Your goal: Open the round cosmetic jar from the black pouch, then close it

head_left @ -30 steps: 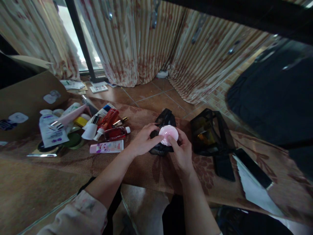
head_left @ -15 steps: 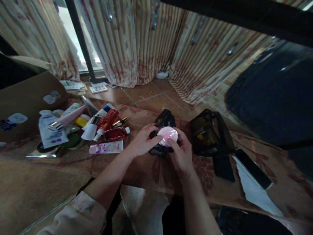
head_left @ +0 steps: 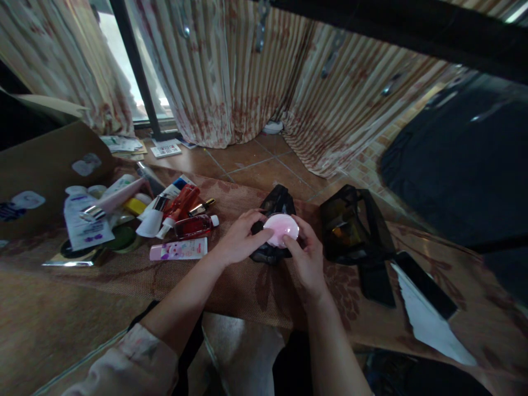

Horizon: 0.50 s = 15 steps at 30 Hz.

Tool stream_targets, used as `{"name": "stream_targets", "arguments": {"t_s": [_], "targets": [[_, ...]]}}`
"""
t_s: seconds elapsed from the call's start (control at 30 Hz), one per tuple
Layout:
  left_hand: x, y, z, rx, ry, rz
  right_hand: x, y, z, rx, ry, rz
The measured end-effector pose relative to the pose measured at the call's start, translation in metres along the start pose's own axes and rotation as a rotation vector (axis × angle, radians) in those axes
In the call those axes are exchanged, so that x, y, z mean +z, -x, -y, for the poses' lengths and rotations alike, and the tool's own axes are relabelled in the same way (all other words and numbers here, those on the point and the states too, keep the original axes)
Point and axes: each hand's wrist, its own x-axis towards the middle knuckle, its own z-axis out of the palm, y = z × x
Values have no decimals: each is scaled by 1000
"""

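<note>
A round pink compact [head_left: 281, 226] with a shiny rim is gripped from both sides by my two hands. My left hand [head_left: 246, 237] is closed on its left edge, thumb lying on the pink face. On the other edge my right hand [head_left: 304, 246] is closed, its thumb pressing the lower right of the face. Under and behind the compact lies a small black mesh pouch [head_left: 279, 199], partly covered by it and my hands. Most of my fingertips are hidden beneath the compact.
Left of my hands lie a pink-and-white tube [head_left: 179, 249], a red bottle [head_left: 196, 225] and several other cosmetics beside a cardboard box [head_left: 41, 181]. To the right stand a black mesh bag [head_left: 350, 225], a dark phone-like slab [head_left: 376, 283], another phone [head_left: 427, 283] and white paper [head_left: 429, 324].
The compact has shifted and tilted very slightly, and the glare on its face has shrunk. Both hands keep their hold in almost the same place.
</note>
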Motion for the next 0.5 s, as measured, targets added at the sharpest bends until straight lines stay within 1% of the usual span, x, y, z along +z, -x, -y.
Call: {"name": "stream_targets", "arguments": {"t_s": [0.23, 0.5], "targets": [[-1, 0, -2, -13, 2, 0, 1, 0, -1, -12, 28, -5], [0, 1, -2, 22, 12, 4, 2, 0, -3, 11, 49, -13]]}}
